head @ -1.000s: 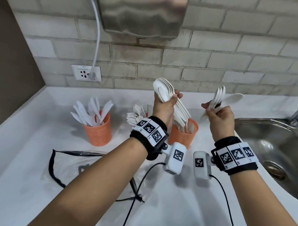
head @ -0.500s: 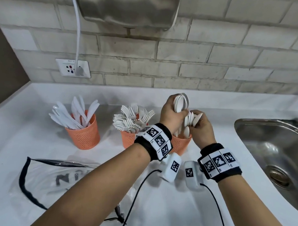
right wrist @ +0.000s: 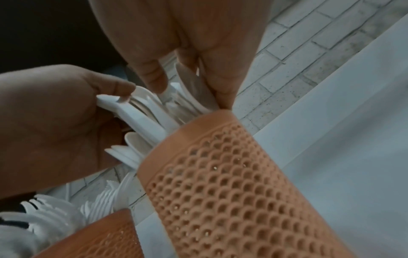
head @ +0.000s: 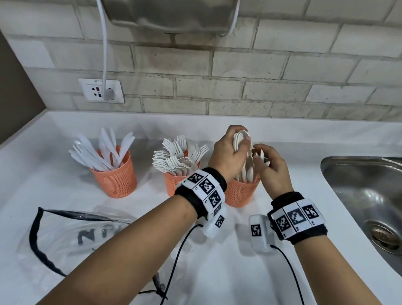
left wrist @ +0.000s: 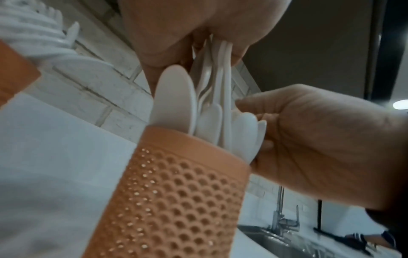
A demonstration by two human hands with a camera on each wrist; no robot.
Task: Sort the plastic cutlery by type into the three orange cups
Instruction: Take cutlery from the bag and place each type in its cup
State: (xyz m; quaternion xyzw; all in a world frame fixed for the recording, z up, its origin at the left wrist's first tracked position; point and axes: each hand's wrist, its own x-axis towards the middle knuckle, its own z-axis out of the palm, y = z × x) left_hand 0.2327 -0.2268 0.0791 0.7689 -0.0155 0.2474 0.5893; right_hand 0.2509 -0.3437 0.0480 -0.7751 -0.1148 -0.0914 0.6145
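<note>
Three orange mesh cups stand in a row on the white counter. The left cup [head: 114,179] holds knives, the middle cup [head: 171,185] forks, the right cup [head: 239,194] spoons. My left hand [head: 227,151] grips a bundle of white spoons [head: 240,139] upright, their lower ends down in the right cup [left wrist: 176,192]. My right hand [head: 270,166] is just right of it and pinches a few more spoons [right wrist: 189,83] at the same cup's rim [right wrist: 220,125]. The two hands nearly touch above that cup.
A clear plastic bag with a black edge [head: 78,234] lies flat at the front left. A steel sink [head: 365,194] is sunk into the counter on the right. The brick wall carries a socket [head: 100,90] and a metal hand dryer [head: 170,12].
Both hands have come down from chest height and drawn together over the right cup. The two spoon bundles, held apart in the air before, now reach into that cup.
</note>
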